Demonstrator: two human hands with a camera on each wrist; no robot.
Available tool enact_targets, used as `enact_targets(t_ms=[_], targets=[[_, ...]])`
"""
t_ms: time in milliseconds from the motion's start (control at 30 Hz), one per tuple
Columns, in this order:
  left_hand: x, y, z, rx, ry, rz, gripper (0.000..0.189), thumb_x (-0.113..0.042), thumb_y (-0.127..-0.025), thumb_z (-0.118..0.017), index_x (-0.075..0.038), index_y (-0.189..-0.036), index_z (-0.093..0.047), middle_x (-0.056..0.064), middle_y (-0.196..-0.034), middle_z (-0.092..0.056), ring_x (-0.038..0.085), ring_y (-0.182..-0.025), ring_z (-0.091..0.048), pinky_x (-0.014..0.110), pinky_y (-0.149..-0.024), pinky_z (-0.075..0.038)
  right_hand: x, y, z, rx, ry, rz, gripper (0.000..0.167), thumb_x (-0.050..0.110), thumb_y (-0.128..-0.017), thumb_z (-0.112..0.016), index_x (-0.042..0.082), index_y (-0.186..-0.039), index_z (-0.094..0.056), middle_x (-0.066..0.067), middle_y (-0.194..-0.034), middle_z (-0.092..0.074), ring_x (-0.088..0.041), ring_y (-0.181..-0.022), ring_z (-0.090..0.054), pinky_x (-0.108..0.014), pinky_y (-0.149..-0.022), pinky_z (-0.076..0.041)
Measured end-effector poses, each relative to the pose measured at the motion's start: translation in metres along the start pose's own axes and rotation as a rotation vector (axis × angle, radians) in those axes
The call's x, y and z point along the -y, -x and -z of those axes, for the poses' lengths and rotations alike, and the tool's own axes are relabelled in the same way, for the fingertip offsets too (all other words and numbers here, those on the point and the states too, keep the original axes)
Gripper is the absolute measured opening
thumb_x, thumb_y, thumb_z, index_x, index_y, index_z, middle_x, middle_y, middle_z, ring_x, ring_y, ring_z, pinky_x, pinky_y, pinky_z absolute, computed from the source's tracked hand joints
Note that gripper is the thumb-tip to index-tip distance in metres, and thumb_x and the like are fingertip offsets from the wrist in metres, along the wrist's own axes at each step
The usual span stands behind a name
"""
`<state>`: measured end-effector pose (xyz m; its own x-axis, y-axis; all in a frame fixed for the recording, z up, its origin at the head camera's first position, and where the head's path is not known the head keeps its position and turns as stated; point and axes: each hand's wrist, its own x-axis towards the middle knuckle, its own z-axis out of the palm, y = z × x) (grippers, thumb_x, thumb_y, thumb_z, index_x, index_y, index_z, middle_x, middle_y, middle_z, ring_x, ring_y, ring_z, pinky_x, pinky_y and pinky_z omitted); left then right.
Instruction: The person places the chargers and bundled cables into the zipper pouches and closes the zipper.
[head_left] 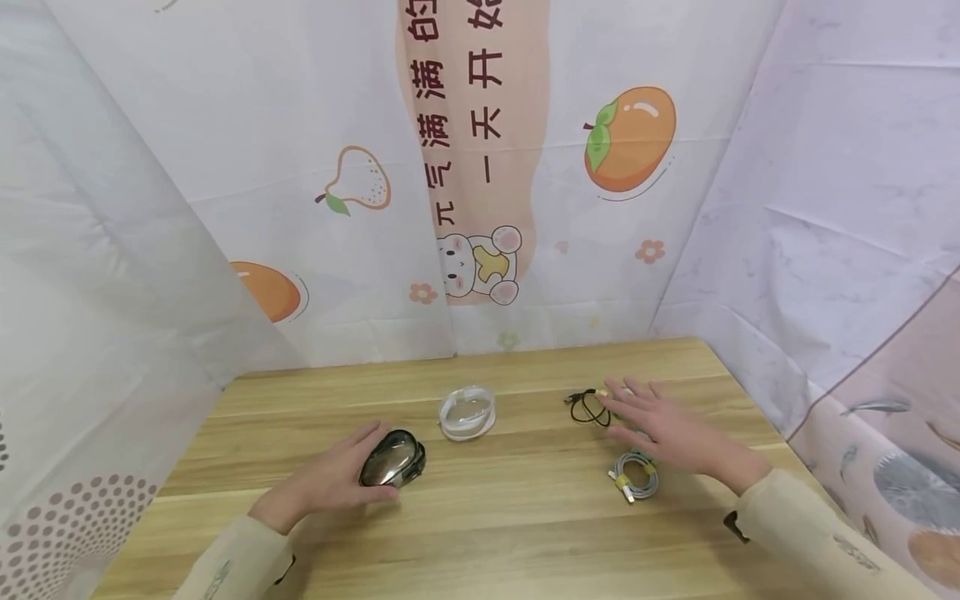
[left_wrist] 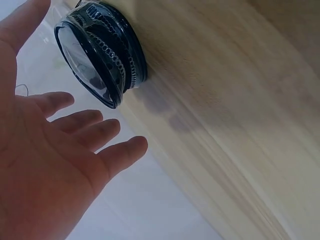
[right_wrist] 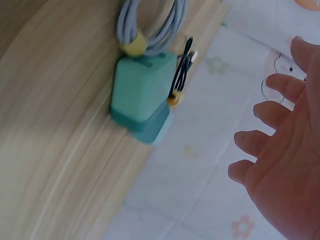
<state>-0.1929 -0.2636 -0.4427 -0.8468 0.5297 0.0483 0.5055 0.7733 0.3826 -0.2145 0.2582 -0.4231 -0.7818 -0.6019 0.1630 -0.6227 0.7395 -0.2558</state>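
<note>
A small clear zip pouch with black trim (head_left: 392, 460) lies on the left half of the wooden table. My left hand (head_left: 337, 475) is spread beside it, thumb and fingers reaching around its left side. In the left wrist view, that hand's fingers (left_wrist: 122, 155) are extended, with a gap to the pouch (left_wrist: 102, 52). My right hand (head_left: 671, 429) hovers over the right side with straight, spread fingers, holding nothing. Beneath it sits a green block-shaped item (right_wrist: 142, 90), mostly hidden in the head view. Near that hand lie a coiled grey cable (head_left: 636, 477) and a thin black cable (head_left: 588, 408).
A coiled white cable (head_left: 467, 413) lies at the middle back of the wooden table (head_left: 480, 533). Printed cloth (head_left: 360, 267) hangs behind the table's rear edge, with more cloth on both sides. Yellow ties hold the grey cable's coil.
</note>
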Motion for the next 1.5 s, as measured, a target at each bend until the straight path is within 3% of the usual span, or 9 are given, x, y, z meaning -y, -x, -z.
enact_targets(t_ms=[133, 300, 533, 733, 867, 1100, 1300, 1500], targets=[[0.0, -0.005, 0.0, 0.034, 0.026, 0.007, 0.102, -0.053, -0.082, -0.081, 0.008, -0.151, -0.037, 0.038, -0.149, -0.037, 0.052, -0.132, -0.045, 0.063, -0.103, -0.042, 0.009, -0.008, -0.003, 0.024, 0.008, 0.045, 0.057, 0.041, -0.105, -0.054, 0.013, -0.154, -0.045, -0.015, -0.161, -0.032, -0.042, -0.147, -0.026, -0.065, -0.117, -0.014], [0.0, -0.012, -0.001, 0.06, 0.026, -0.031, 0.101, -0.052, -0.082, -0.081, 0.011, -0.149, -0.038, 0.033, -0.145, -0.045, 0.045, -0.129, -0.05, 0.059, -0.101, -0.045, 0.017, -0.018, -0.011, 0.042, 0.029, 0.093, 0.055, 0.039, -0.105, -0.055, 0.012, -0.152, -0.047, -0.017, -0.159, -0.037, -0.044, -0.146, -0.029, -0.066, -0.116, -0.015], [-0.002, -0.018, -0.001, 0.076, 0.044, -0.036, 0.1, -0.05, -0.081, -0.083, 0.009, -0.148, -0.04, 0.03, -0.143, -0.049, 0.043, -0.127, -0.052, 0.058, -0.1, -0.046, 0.027, -0.03, -0.021, 0.129, 0.101, 0.156, 0.055, 0.046, -0.108, -0.043, 0.013, -0.152, -0.049, -0.011, -0.159, -0.038, -0.043, -0.147, -0.027, -0.066, -0.116, -0.016], [-0.007, -0.024, -0.003, 0.086, 0.05, -0.038, 0.096, -0.048, -0.082, -0.083, 0.009, -0.148, -0.042, 0.029, -0.141, -0.052, 0.042, -0.125, -0.054, 0.057, -0.1, -0.046, 0.034, -0.035, -0.026, 0.146, 0.097, 0.195, 0.055, 0.043, -0.109, -0.044, 0.009, -0.151, -0.049, -0.015, -0.154, -0.045, -0.043, -0.144, -0.034, -0.065, -0.116, -0.019], [-0.015, -0.03, -0.005, 0.092, 0.098, -0.031, 0.093, -0.048, -0.084, -0.081, 0.009, -0.147, -0.043, 0.027, -0.14, -0.054, 0.039, -0.125, -0.055, 0.056, -0.1, -0.046, 0.037, -0.038, -0.03, 0.145, 0.082, 0.227, 0.052, 0.041, -0.109, -0.044, 0.007, -0.148, -0.052, -0.016, -0.151, -0.049, -0.041, -0.141, -0.04, -0.064, -0.115, -0.023], [-0.031, -0.044, -0.01, 0.082, 0.274, -0.045, 0.088, -0.047, -0.086, -0.08, 0.003, -0.149, -0.044, 0.015, -0.142, -0.055, 0.032, -0.127, -0.054, 0.054, -0.103, -0.044, 0.043, -0.046, -0.039, 0.132, 0.043, 0.295, 0.049, 0.039, -0.109, -0.046, 0.004, -0.142, -0.057, -0.014, -0.144, -0.057, -0.039, -0.132, -0.052, -0.057, -0.108, -0.04], [-0.045, -0.055, -0.017, 0.044, 0.271, -0.068, 0.089, -0.048, -0.085, -0.079, 0.004, -0.148, -0.044, 0.016, -0.138, -0.058, 0.03, -0.124, -0.056, 0.051, -0.101, -0.047, 0.053, -0.056, -0.048, 0.073, 0.058, 0.426, 0.042, 0.031, -0.106, -0.055, 0.006, -0.139, -0.061, -0.01, -0.139, -0.061, -0.033, -0.128, -0.056, -0.049, -0.104, -0.047], [-0.054, -0.062, -0.024, 0.062, 0.251, -0.079, 0.094, -0.048, -0.083, -0.081, 0.001, -0.152, -0.039, 0.016, -0.145, -0.052, 0.03, -0.132, -0.05, 0.052, -0.108, -0.041, 0.062, -0.06, -0.052, 0.048, 0.074, 0.465, 0.041, 0.034, -0.106, -0.054, 0.009, -0.139, -0.061, -0.007, -0.142, -0.059, -0.027, -0.13, -0.055, -0.043, -0.106, -0.046]])
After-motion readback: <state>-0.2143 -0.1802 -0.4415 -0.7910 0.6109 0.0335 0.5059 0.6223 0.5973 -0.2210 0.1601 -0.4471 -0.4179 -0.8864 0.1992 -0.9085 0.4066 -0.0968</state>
